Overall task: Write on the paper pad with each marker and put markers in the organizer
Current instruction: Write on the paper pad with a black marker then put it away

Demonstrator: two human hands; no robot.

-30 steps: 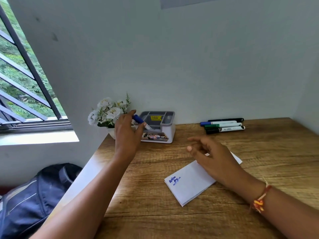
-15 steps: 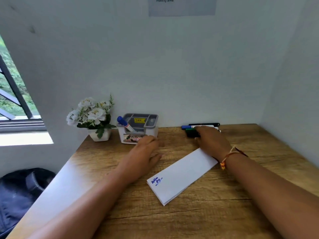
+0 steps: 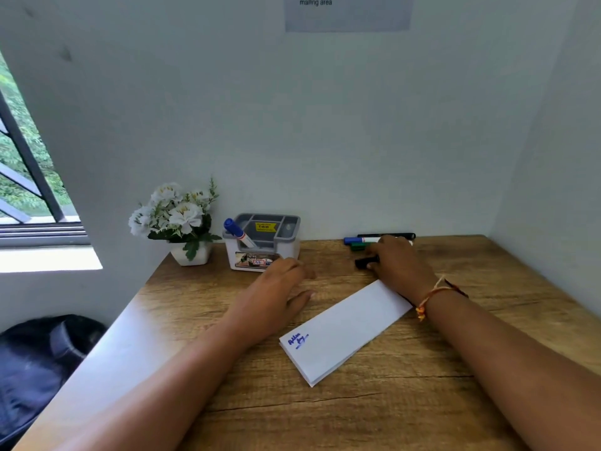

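A white paper pad [image 3: 348, 327] lies slanted on the wooden desk [image 3: 406, 402], with blue writing at its near left corner. A blue-capped marker [image 3: 239, 232] stands tilted in the grey-and-white organizer [image 3: 265, 244] by the back wall. My right hand [image 3: 398, 265] is closed on a black-capped marker [image 3: 366, 262] just in front of the row of markers. A blue-capped marker [image 3: 353, 240], a green-capped marker [image 3: 359, 246] and a black marker [image 3: 396, 236] lie behind it. My left hand [image 3: 273, 297] rests flat and empty on the desk between organizer and pad.
A small white pot of white flowers [image 3: 182, 222] stands left of the organizer. White walls close the desk at the back and right. A dark bag [image 3: 42, 362] lies on the floor at the left, below a barred window [image 3: 26, 177].
My left hand let go of the blue-capped marker in the organizer and came down onto the desk. My right hand reached to the marker row and drew a black-capped marker forward.
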